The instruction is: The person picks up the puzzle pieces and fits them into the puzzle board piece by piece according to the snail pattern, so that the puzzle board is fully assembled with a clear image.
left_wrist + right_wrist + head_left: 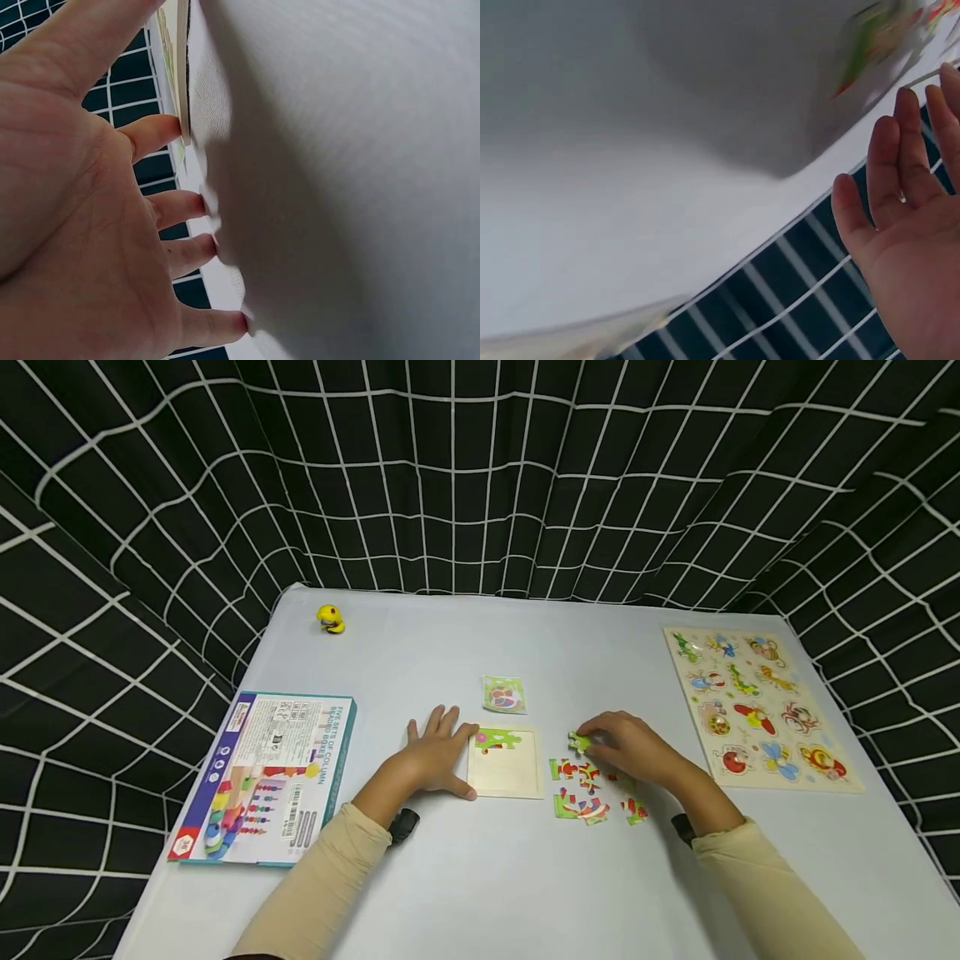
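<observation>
My left hand rests with spread fingers at the left side of a small square wooden puzzle tray. Its index finger and thumb are at the tray's edge; in the left wrist view a fingertip meets that edge. Joined green and red jigsaw pieces lie along the tray's top. To the right, my right hand pinches a green jigsaw piece between thumb and fingers. Several loose red and green pieces lie below that hand. The held piece is hidden in the right wrist view.
Behind the tray lies a small picture card. A toy box occupies the table's left side, with a small yellow toy at the far left. On the right lies a wooden insect puzzle board. Black gridded cloth surrounds the white table.
</observation>
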